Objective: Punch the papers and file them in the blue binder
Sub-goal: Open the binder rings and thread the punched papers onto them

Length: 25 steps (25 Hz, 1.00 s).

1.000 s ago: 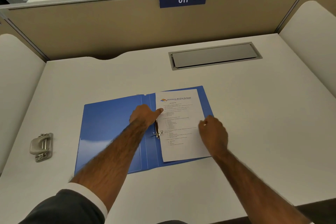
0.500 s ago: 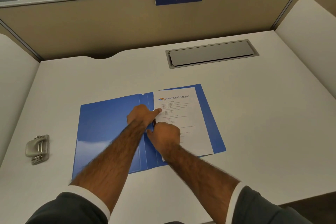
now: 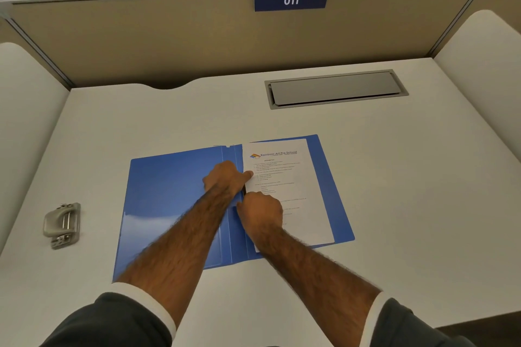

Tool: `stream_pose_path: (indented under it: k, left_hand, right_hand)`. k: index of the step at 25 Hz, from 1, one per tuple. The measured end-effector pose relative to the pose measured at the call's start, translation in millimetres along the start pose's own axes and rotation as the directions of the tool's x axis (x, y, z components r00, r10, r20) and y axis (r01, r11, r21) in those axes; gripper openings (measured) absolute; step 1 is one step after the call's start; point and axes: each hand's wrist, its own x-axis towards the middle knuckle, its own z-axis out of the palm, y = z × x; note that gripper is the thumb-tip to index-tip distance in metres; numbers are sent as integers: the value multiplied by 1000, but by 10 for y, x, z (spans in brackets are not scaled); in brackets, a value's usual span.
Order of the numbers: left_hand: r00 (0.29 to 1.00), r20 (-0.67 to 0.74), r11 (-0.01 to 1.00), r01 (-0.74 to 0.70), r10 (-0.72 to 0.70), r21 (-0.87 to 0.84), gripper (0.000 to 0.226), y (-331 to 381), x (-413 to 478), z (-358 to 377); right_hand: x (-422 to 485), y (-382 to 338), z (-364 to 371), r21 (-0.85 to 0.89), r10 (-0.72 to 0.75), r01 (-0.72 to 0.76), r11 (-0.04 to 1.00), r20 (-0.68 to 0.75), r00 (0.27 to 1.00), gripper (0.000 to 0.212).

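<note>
The blue binder (image 3: 169,191) lies open and flat in the middle of the desk. A printed white paper (image 3: 293,177) rests on its right half, its left edge at the spine. My left hand (image 3: 225,177) is curled at the spine with its index finger pressing the paper's upper left edge. My right hand (image 3: 262,214) sits just below it, fingers curled down on the paper's left edge by the spine. The binder's metal clip is hidden under both hands. Neither hand lifts anything.
A grey metal hole punch (image 3: 62,224) stands near the desk's left edge. A grey cable hatch (image 3: 335,89) is set into the desk at the back right. Beige partitions with an 011 sign (image 3: 291,0) close off the back; white side panels (image 3: 485,45) flank the desk.
My right hand slid from the paper's right edge leftward to the spine, beside my left hand. The left hand has stayed put, and the binder clip is now covered.
</note>
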Motion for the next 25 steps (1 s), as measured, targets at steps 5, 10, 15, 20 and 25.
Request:
stream_pose_path:
  k: [5,10,15,20,25]
  left_hand:
    - [999,-16,998,-28,29,51,51,11,-124,-44]
    - [838,-164,845,-478,521,241,55,36,-759,331]
    - [831,187,796,-556,525,239,69,182,-1144,808]
    - [852,232,829,-516,470,216,73,240,-1123,822]
    - [870,201,851,-487,451,198,71,267,-1120,838]
  right_hand:
    - [-48,185,18,186,-18,22,982,-24,1000,48]
    - [-315,967,76,93,162,-143,985,-257,953,51]
    - [-465,1440,110,142,454,-435,889,-171,874,74]
    - [-330,1365,-1,301,482,-434,849,-103,870,67]
    - [-235,1398,-119,500,487,-408,764,-33,873,52]
